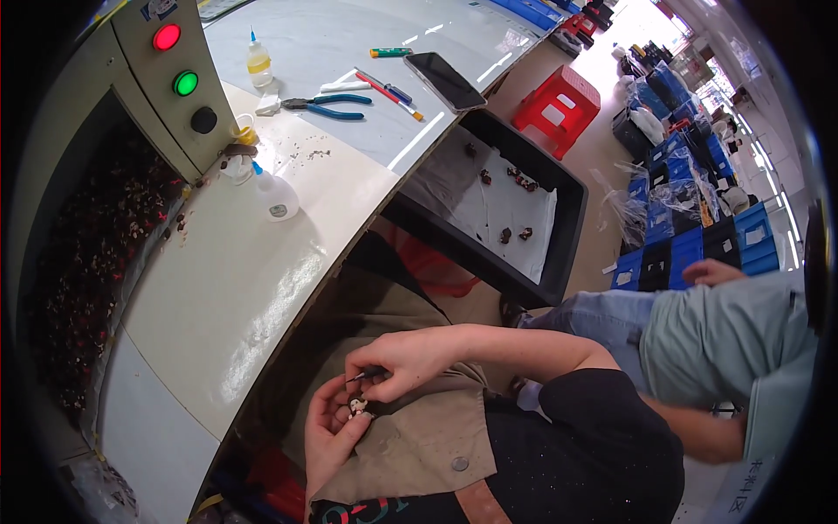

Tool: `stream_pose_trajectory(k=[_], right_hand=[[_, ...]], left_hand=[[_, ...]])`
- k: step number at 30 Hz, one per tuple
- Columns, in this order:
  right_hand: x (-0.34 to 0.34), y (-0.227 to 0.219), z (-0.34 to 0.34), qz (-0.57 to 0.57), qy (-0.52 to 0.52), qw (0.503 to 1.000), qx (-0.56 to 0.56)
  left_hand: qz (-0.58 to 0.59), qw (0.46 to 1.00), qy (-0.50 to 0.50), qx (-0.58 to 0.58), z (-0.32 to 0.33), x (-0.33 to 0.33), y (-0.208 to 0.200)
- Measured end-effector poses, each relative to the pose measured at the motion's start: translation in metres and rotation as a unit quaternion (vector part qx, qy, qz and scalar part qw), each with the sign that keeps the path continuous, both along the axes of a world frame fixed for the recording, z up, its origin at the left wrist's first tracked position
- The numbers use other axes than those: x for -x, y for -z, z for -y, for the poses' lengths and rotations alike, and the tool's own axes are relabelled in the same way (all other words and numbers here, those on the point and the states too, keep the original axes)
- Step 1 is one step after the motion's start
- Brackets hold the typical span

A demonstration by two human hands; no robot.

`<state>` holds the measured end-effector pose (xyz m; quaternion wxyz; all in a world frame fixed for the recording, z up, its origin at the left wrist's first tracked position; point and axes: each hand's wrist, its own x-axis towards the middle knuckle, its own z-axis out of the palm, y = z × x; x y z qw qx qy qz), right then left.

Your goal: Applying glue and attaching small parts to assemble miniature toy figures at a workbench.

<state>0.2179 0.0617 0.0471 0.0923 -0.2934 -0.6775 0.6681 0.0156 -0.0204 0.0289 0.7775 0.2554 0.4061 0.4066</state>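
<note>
Over the brown apron (436, 437) on my lap, my left hand (325, 432) is closed on a small figurine (357, 406) with a pale face and dark hair. My right hand (406, 360) grips a small thin tool (370, 373) with a black handle, just above the figurine. The tool's tip points left toward my left fingers; its exact kind is unclear. The fingers of both hands meet around the figurine, hiding part of it.
A black tray (572, 236) holds several small dark-haired figurines. On the bench stand two dropper bottles (278, 199), with pliers (327, 106), pens and a phone (445, 80) beyond. A machine with lit buttons (185, 83) stands left, a red stool (559, 105) behind, and another person (724, 336) right.
</note>
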Motion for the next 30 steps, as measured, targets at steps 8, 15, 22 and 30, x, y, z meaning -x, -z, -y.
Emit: stream_pose_trajectory(k=[8,15,22,30], right_hand=[[0.005,0.000,-0.001,-0.002,0.023,1.000,0.003],[0.005,0.018,0.005,-0.059,0.078,0.995,0.017],[0.021,0.009,0.007,0.032,0.131,0.991,-0.021],[0.007,0.020,0.010,0.133,0.220,0.964,0.059]], left_hand=[[0.017,1.000,-0.007,0.000,-0.003,0.001,0.000],[0.000,1.000,-0.003,0.018,0.002,0.008,-0.001],[-0.034,0.999,-0.002,-0.007,-0.004,0.007,-0.001],[0.011,0.998,-0.003,0.058,-0.004,0.019,0.002]])
